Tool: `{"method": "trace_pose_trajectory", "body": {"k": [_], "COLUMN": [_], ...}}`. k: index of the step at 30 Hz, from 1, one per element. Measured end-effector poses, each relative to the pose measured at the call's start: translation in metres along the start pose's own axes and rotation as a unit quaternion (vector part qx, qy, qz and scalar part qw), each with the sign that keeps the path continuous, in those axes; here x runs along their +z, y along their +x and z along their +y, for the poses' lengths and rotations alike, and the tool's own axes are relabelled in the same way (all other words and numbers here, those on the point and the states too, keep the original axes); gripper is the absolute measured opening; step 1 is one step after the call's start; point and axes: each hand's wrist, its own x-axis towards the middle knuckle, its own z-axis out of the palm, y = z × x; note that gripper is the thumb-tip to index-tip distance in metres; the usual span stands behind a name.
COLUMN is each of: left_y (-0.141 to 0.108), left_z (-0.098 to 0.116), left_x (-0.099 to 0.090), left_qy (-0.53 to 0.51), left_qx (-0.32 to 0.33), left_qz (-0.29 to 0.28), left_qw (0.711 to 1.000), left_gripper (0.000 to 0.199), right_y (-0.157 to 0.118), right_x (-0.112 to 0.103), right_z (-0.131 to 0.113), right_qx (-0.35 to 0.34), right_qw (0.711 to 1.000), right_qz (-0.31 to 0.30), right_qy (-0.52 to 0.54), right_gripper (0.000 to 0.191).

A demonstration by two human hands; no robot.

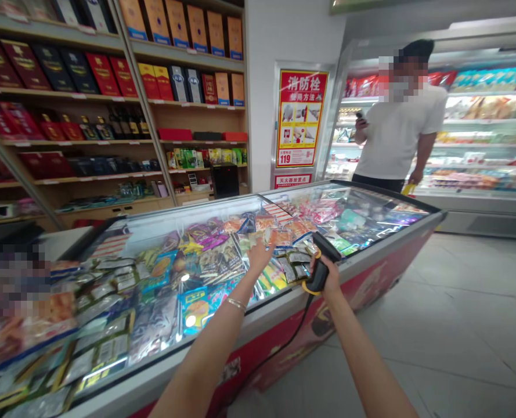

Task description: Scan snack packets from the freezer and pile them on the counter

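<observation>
My right hand is wrapped round a black barcode scanner with yellow trim, its head tilted up to the left. A dark cable hangs from the scanner's handle and runs down along the freezer's front. My left hand, with a bangle on the wrist, reaches out over the chest freezer. Its fingers look stretched and apart, somewhat blurred; whether they touch anything is hard to see. Below and around it lie snack packets, among them a blue packet and dark green and silver packets.
A person in a white shirt stands beyond the freezer's far end, holding a phone. Shelves of boxed goods line the back left. A red fire notice hangs on the wall. At right stands a lit refrigerated display.
</observation>
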Motion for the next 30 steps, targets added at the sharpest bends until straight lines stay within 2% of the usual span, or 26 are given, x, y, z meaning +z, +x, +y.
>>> {"method": "trace_pose_trajectory", "body": {"k": [5, 8, 10, 15, 19, 23, 27, 30], "left_y": [0.005, 0.004, 0.000, -0.023, -0.051, -0.079, -0.101, -0.111], "left_z": [-0.004, -0.008, -0.013, -0.044, -0.074, -0.089, -0.095, -0.097], "left_x": [0.002, -0.002, -0.010, -0.055, -0.096, -0.130, -0.152, -0.158], "left_qy": [-0.066, -0.125, -0.151, -0.190, -0.281, -0.325, -0.351, -0.360], "left_qx": [-0.007, 0.002, 0.008, 0.048, 0.076, 0.087, 0.095, 0.087], "left_qz": [-0.002, 0.025, 0.051, 0.096, 0.114, 0.114, 0.106, 0.098], "left_qw": [0.998, 0.992, 0.987, 0.976, 0.950, 0.935, 0.926, 0.924], "left_gripper": [0.060, 0.056, 0.051, 0.040, 0.045, 0.047, 0.048, 0.050], "right_y": [0.001, -0.001, -0.006, -0.032, -0.060, -0.086, -0.107, -0.120], "right_x": [0.001, 0.005, 0.011, 0.038, 0.071, 0.100, 0.118, 0.125], "right_z": [-0.001, -0.004, -0.007, -0.017, -0.020, -0.021, -0.026, -0.033], "right_qx": [0.000, 0.002, 0.007, 0.033, 0.052, 0.065, 0.079, 0.091], "right_qw": [1.000, 1.000, 1.000, 0.998, 0.993, 0.988, 0.983, 0.980], "right_qz": [-0.013, 0.000, 0.001, -0.044, -0.092, -0.125, -0.144, -0.155], "right_qy": [-0.011, -0.016, -0.016, -0.020, -0.045, -0.070, -0.082, -0.083], "right_gripper": [0.026, 0.027, 0.026, 0.025, 0.024, 0.024, 0.024, 0.024]}}
